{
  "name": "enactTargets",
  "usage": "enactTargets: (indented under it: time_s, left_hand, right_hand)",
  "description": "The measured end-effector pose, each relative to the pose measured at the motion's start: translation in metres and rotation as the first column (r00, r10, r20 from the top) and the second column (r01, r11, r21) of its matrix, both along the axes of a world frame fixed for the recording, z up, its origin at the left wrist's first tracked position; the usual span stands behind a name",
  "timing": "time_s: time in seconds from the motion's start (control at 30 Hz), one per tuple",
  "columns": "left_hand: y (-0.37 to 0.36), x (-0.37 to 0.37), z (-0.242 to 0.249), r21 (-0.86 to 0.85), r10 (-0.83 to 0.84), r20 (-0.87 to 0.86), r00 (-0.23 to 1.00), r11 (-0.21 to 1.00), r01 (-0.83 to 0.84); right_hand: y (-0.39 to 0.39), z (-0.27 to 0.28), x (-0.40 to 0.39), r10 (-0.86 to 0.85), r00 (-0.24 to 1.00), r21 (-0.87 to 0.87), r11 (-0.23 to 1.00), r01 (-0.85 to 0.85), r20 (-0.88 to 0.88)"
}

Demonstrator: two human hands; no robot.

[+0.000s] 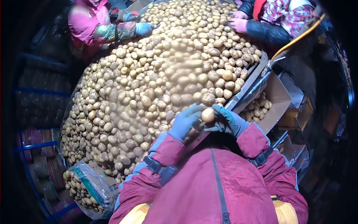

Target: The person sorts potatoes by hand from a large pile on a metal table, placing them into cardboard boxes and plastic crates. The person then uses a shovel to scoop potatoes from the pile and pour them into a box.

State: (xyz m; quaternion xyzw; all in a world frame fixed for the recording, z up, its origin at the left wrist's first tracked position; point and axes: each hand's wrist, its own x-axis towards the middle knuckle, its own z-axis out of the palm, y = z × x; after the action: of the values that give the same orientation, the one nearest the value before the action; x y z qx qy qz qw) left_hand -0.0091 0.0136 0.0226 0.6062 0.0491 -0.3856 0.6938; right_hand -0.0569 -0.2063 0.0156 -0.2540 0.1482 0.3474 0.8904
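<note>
A round, pale potato (208, 115) is held up in front of my jacket, at the near edge of a large potato heap (149, 89). My left hand (186, 121), in a blue-grey glove, grips it from the left with its fingertips. On the other side, my right hand (230, 121), in a teal and dark glove, has curled fingers against the potato's right edge. The palm sides of both hands are partly hidden. Just beyond my fingers lies a larger, rough-skinned potato (208, 99) on the heap.
Two people work across the heap: a blue-gloved hand (144, 28) at far left, a pink-gloved hand (238, 25) at far right. A cardboard box (278, 102) with potatoes stands right of the table's edge (248, 86). A plastic-lined box (93, 183) of potatoes is at lower left.
</note>
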Motion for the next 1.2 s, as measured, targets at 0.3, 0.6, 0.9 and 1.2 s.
enactTargets:
  time_s: [0.3,0.6,0.9,1.2]
  left_hand:
    - [0.055,0.059,-0.002,0.248,0.125,0.365,0.923,0.942,-0.226]
    - [0.071,0.050,-0.043,0.778,-0.594,0.603,0.533,0.584,-0.231]
    - [0.141,0.022,-0.015,0.686,-0.253,0.419,0.872,0.718,-0.121]
    - [0.058,0.071,-0.032,0.719,-0.584,0.683,0.439,0.644,-0.262]
  right_hand:
    - [0.023,0.019,0.019,0.121,0.991,-0.342,0.930,-0.134,-0.060]
    - [0.013,-0.044,0.014,0.128,0.988,-0.385,0.919,-0.087,0.084]
    - [0.020,-0.059,0.022,0.136,0.987,-0.375,0.922,-0.094,0.086]
    - [0.029,-0.024,0.021,0.153,0.973,-0.413,0.908,-0.070,0.171]
